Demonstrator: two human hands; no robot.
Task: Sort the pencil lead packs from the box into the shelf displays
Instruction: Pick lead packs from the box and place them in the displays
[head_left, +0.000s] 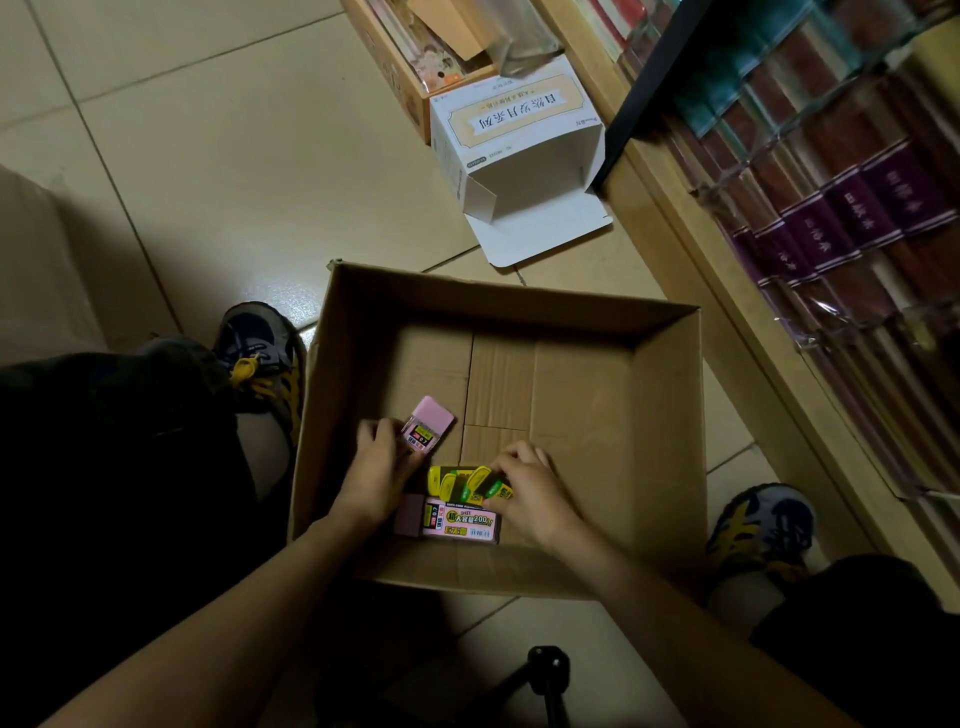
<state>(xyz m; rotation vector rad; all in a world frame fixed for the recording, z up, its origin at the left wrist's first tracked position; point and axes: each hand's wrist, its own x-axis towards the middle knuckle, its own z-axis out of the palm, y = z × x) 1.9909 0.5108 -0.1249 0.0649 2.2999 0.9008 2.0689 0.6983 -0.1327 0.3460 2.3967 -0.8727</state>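
Note:
An open cardboard box (571, 317) sits on the floor between my feet. Inside it, my left hand (376, 470) holds a pink lead pack (428, 426) by its lower end, lifted off the box bottom. My right hand (524, 486) has its fingers closed over a bunch of yellow lead packs (460, 480) near the box's front wall. A larger pink pack (460, 522) with a dark pink cap lies flat just below the yellow ones, between my two hands. The far part of the box bottom is bare cardboard.
A white carton (519, 150) lies open on its side on the tiled floor beyond the box, with a wooden crate (410, 88) behind it. A shelf unit (805, 218) of wrapped notebooks runs along the right. A tripod head (548, 670) stands near the bottom edge.

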